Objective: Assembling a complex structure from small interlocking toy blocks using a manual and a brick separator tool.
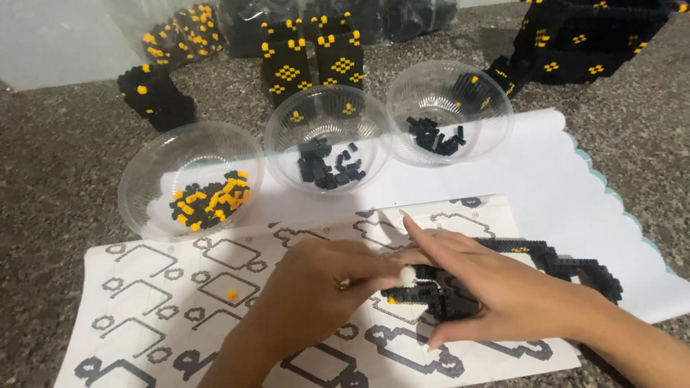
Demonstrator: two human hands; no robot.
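My left hand and my right hand meet over a black brick build that lies on a printed instruction sheet. The build is a chain of small black bricks with a few yellow ones. My right hand lies across its left end, with thumb and fingers around it and the index finger stretched out. My left hand's fingertips pinch at that same end, next to my right thumb. What the left fingertips hold is hidden. A single yellow brick lies loose on the sheet.
Three clear plastic bowls stand behind the sheet: the left bowl holds yellow and black bricks, the middle bowl and the right bowl hold black bricks. Finished black-and-yellow brick blocks stand further back. A white mat lies underneath.
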